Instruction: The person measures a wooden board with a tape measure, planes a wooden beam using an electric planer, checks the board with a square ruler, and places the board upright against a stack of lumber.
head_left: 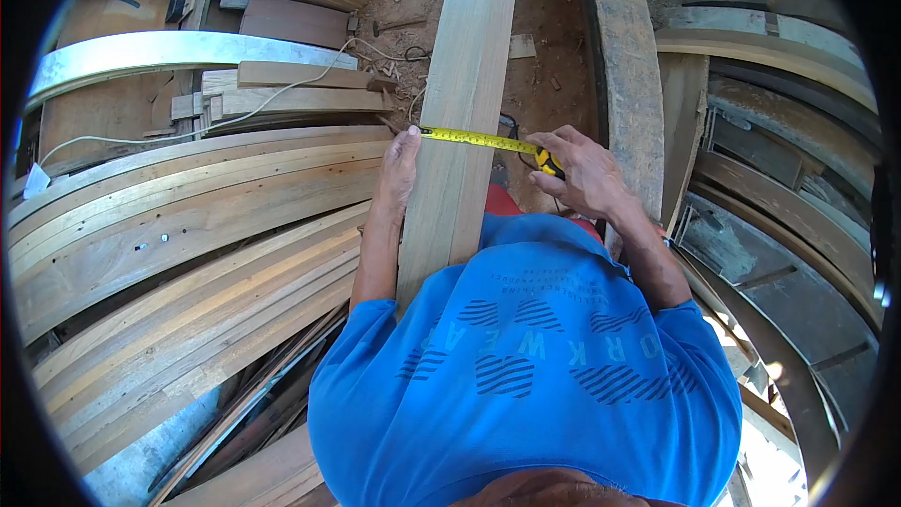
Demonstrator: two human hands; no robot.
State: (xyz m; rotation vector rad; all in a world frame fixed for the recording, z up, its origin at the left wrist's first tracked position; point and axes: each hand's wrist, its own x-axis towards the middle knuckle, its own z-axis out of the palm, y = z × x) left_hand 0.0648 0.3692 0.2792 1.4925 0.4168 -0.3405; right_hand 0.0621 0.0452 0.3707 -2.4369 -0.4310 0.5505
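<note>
A long pale wooden plank runs away from my body down the middle of the head view. Across its width lies the yellow blade of a tape measure, pulled out from left to right. At the plank's left edge, my left hand pinches the blade's end with thumb and fingertips. Beyond the right edge, my right hand is closed around the black and yellow tape measure case. Part of the case is hidden by the fingers.
Stacked long boards fill the left side, with shorter pieces behind them. A white cord trails over these. A thick rough timber stands close on the right, and more lumber lies beyond it. Brown dirt floor shows between.
</note>
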